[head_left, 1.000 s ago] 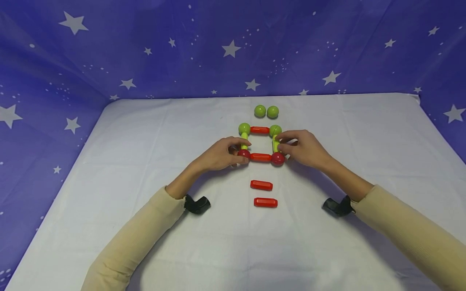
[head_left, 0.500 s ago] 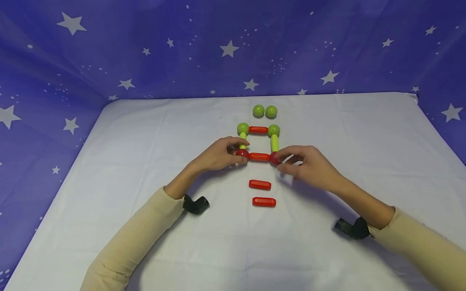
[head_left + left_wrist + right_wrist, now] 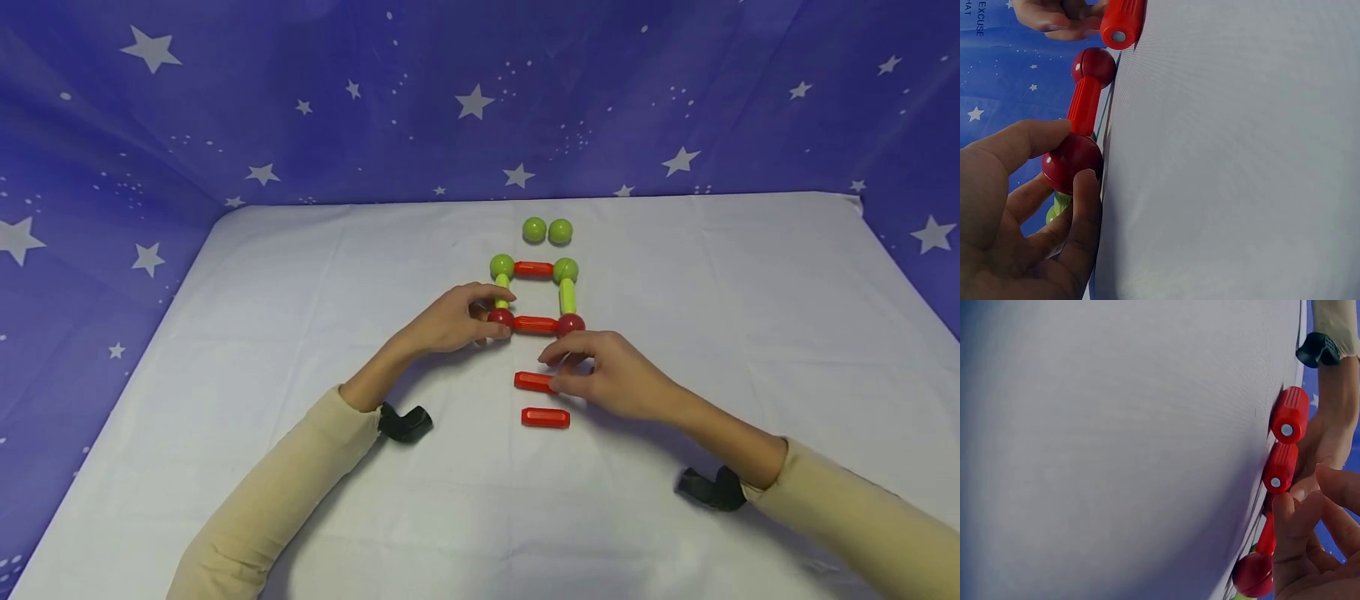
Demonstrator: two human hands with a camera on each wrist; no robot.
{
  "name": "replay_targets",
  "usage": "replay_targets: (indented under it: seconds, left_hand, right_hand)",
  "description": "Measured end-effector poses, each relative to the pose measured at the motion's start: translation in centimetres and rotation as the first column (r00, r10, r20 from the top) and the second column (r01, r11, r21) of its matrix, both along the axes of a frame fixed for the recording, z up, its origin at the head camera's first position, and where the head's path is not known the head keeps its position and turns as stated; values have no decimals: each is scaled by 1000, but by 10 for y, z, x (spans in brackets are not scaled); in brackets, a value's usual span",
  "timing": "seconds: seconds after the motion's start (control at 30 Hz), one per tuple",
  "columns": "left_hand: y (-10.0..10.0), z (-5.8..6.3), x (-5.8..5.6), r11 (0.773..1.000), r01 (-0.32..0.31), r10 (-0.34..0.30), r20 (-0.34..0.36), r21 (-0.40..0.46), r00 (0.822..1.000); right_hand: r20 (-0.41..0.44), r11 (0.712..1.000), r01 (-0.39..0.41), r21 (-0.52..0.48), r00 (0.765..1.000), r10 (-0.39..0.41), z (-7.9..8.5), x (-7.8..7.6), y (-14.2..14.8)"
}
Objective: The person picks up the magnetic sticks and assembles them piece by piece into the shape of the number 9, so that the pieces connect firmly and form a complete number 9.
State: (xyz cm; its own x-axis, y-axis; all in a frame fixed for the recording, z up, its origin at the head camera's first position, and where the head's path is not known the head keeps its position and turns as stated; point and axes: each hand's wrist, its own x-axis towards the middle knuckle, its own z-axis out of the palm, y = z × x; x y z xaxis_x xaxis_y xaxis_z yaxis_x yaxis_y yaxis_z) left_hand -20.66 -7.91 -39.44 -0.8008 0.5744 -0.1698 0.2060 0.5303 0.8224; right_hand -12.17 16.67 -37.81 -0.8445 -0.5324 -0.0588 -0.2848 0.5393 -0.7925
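Had the left hand (image 3: 462,317) pinching the near-left red ball (image 3: 501,317) of that little square (image 3: 536,325), flat on the white cloth (image 3: 480,517) and far of two loose rods. Saw the right hand (image 3: 611,375) arched over the farther loose red rod (image 3: 531,382), with fingers parted and no real grip showing. Couldn't tell about actual contact, tbh. Spotted the nearer loose red rod (image 3: 546,417) close by, so worried about a low fingertip knocking it askew. Also noticed the near-right red ball (image 3: 572,322) just far of the right fingers, with no hand steadying it; figured on a sloppy lift bumping it off the right-side green rod (image 3: 567,296). Wondered too about the pale round end (image 3: 1275,482) of the farther rod, maybe a magnet, snapping onto the wrong ball if brought too close.
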Motion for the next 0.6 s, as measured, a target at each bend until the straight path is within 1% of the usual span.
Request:
replay_targets:
  seconds: [0.23, 0.4, 0.6]
  left_hand:
    - [0, -1, 0, 1000, -1, 1, -10, -9, 1000]
    - [-1, 0, 1, 1000, 3, -3, -15, -4, 1000]
    - [-1, -1, 0, 1000, 3, -3, -13, 2, 1000]
  right_hand:
    - [0, 999, -28, 17, 1000, 28, -2, -1, -6]
    - [-20, 999, -47, 18, 999, 47, -5, -2, -8]
    - [-31, 997, -50, 50, 998, 52, -6, -2, -9]
